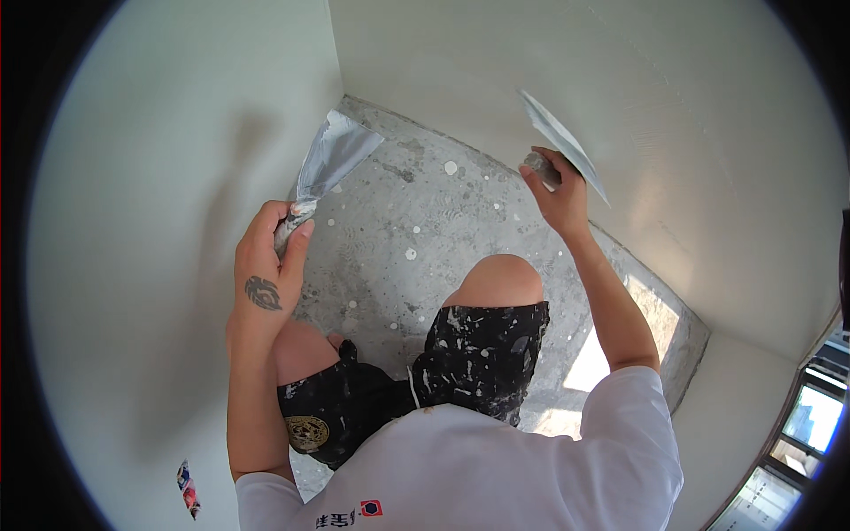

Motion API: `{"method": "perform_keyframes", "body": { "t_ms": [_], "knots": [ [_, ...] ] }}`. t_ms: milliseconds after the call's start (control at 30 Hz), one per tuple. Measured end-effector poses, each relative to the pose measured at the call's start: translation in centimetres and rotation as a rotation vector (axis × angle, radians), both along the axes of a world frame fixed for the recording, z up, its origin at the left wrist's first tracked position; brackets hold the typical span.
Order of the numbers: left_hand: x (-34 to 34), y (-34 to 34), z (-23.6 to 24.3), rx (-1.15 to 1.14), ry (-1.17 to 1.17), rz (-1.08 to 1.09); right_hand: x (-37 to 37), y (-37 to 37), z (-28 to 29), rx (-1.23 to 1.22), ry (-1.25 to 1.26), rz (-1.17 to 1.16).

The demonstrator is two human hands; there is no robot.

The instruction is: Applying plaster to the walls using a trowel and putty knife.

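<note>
Small multicoloured sticker or scrap point(187, 488) at 8 o'clock, low on pale left wall: narrow, slanted, red, blue and white patches; detail too small to tell.

Round gold-and-dark emblem patch point(307, 434) at 7 o'clock, on black paint-spattered shorts point(482, 354).

Small rectangular red, white and blue badge point(371, 508) at 6 o'clock, on white shirt point(496, 469), beside dark printed marks.

Bright rectangular panels point(810, 420) at 4 o'clock, dark-framed, pale blue-white; screens or window panes, cannot tell which.

No packages seen.
</note>
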State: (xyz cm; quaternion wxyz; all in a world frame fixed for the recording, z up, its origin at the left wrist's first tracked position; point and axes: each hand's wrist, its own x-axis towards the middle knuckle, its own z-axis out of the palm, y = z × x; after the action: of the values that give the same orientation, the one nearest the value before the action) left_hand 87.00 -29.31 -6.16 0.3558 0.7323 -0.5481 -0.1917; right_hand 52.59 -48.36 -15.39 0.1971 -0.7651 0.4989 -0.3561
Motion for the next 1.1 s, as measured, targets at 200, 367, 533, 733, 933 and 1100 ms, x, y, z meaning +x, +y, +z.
{"method": "perform_keyframes", "body": {
  "t_ms": [200, 367, 533, 733, 933, 1100],
  "knots": [
    [-0.5, 0.4, 1.1, 0.010, -0.011, 0.038, 4.7, -1.8, -18.2, 0.188, 0.176, -0.049],
    [-0.9, 0.2, 1.4, 0.002, -0.063, 0.050, 5.6, -4.6, -23.8, 0.224, 0.290, -0.045],
    [-1.4, -0.6, 1.6, 0.062, -0.039, 0.069, 4.7, -7.8, -23.8, 0.288, 0.426, -0.089],
    [-0.1, 0.5, 0.8, 0.050, 0.004, 0.029, 4.2, -7.5, -11.2, 0.481, 0.176, 0.000],
    [2.2, 0.5, -1.0, -0.057, 0.371, -0.015, 2.6, -6.2, 9.5, 0.494, -0.052, 0.095],
    [4.0, 0.3, -2.8, -0.056, 0.688, -0.084, 3.9, -2.2, 14.1, 0.245, 0.090, 0.260]
  ]
}}
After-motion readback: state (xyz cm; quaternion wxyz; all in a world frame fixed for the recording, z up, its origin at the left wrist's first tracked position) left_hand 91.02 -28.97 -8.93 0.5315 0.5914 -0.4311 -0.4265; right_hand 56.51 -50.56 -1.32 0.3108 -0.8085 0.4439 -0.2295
